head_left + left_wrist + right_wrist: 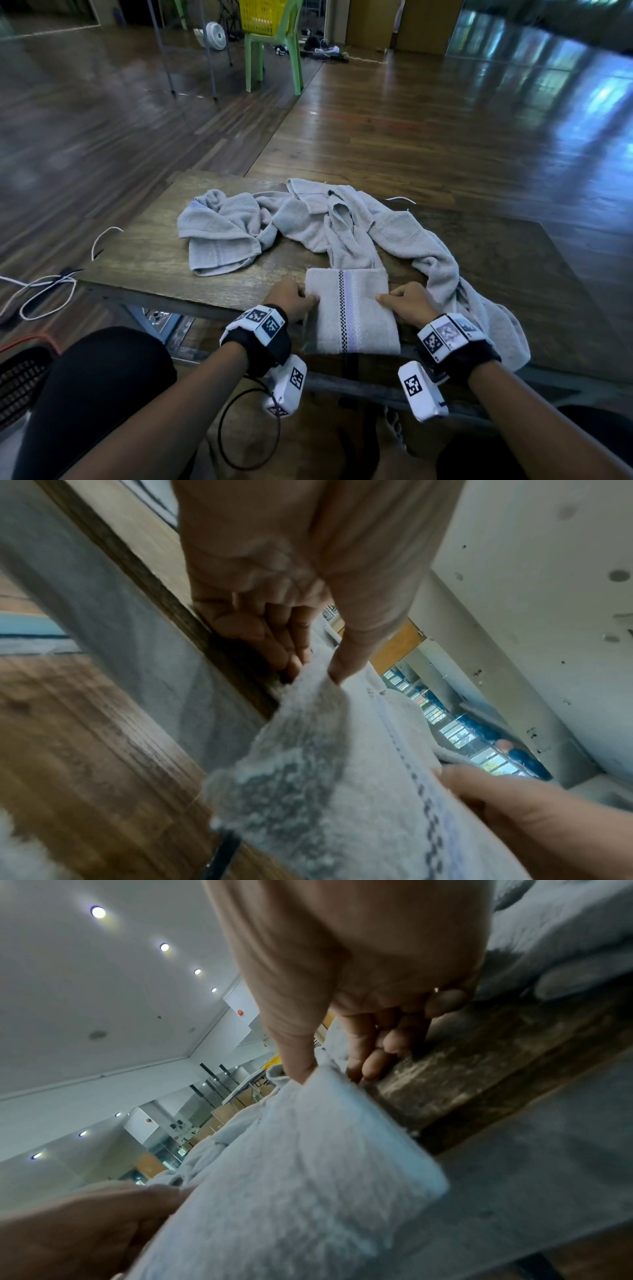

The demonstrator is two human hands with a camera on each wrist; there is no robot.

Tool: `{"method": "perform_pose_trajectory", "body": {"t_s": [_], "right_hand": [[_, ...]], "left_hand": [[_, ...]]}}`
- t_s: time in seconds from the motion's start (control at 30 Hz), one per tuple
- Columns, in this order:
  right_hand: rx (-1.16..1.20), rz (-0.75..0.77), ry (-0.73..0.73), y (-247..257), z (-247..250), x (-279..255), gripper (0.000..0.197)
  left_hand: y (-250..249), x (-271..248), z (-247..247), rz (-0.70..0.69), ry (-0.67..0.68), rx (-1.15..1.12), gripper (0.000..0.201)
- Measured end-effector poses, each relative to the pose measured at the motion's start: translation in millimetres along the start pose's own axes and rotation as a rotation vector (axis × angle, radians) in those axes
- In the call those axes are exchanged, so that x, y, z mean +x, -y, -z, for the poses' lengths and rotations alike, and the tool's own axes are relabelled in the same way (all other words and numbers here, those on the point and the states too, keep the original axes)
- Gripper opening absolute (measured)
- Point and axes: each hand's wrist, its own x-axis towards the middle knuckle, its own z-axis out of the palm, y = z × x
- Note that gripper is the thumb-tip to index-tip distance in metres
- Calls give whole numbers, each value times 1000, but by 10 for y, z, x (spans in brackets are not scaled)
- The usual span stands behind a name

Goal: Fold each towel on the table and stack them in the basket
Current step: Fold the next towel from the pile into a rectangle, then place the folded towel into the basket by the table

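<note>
Both hands, left hand (295, 297) and right hand (408, 300), pinch the folded grey striped towel (352, 311) at six o'clock on the dark wooden table (144, 246); crumpled grey towels (226, 233) wait unfolded at twelve, nothing visibly stacked in the yellow plastic basket (262, 15).

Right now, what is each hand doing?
Left hand: pinching the left edge of the folded towel.
Right hand: pinching the same towel's right edge.

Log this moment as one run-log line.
stage: folding | left hand: pinches folded towel left edge | right hand: pinches right edge | loose towels: on table | basket: on chair
</note>
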Motion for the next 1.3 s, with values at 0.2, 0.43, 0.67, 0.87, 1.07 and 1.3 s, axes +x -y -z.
{"method": "perform_pose_trajectory", "body": {"t_s": [0.2, 0.43, 0.67, 0.87, 1.07, 1.3], "right_hand": [[156, -19, 65, 92, 22, -18, 45], [389, -63, 153, 122, 75, -38, 29], [625, -130, 190, 242, 116, -382, 26], [581, 39, 132, 559, 154, -746, 45], [630, 222, 164, 1203, 309, -1254, 35], [559, 504, 194, 2026, 533, -1810, 20]], "left_hand": [[-81, -22, -11, 54, 37, -132, 44], [-128, -97, 9, 129, 27, -454, 32], [-67, -413, 77, 167, 73, -700, 18], [-73, -838, 403, 71, -52, -781, 31], [-91, -1350, 1003, 5, -258, -820, 25], [-44, -1991, 1762, -75, -477, -879, 5]]}}
